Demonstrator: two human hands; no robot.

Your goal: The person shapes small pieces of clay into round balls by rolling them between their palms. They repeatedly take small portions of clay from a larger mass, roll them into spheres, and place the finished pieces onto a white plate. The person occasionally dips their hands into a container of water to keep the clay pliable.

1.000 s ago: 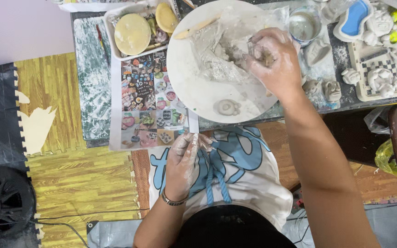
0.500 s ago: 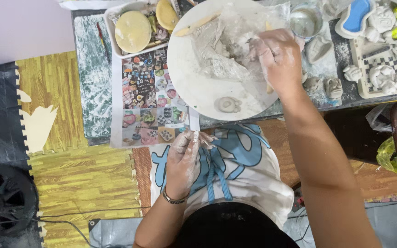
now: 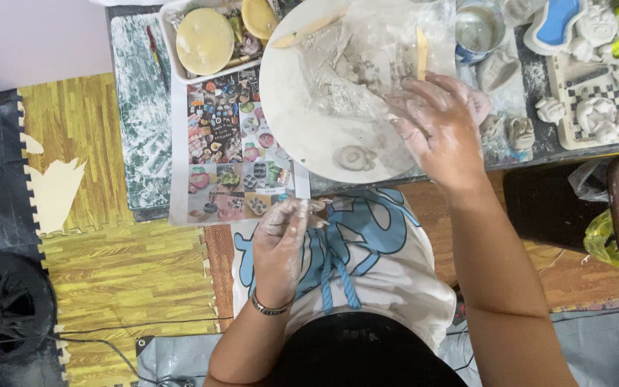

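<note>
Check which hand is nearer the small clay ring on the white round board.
Right. The right hand rests on the white round board, just beside the small clay ring. The left hand is off the board, over the lap.

1. I see matt, chalky round board [image 3: 291,107], smeared with grey clay.
2. Crinkled clear plastic sheet [image 3: 367,64], glossy.
3. Printed paper sheet [image 3: 231,158], smooth.
4. Right hand [image 3: 442,129] clay-dusted.

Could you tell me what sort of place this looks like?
Probably a home clay-craft corner: a clay-smeared round board, small unpainted clay figures on the low table, and the right hand coated in clay.
</note>
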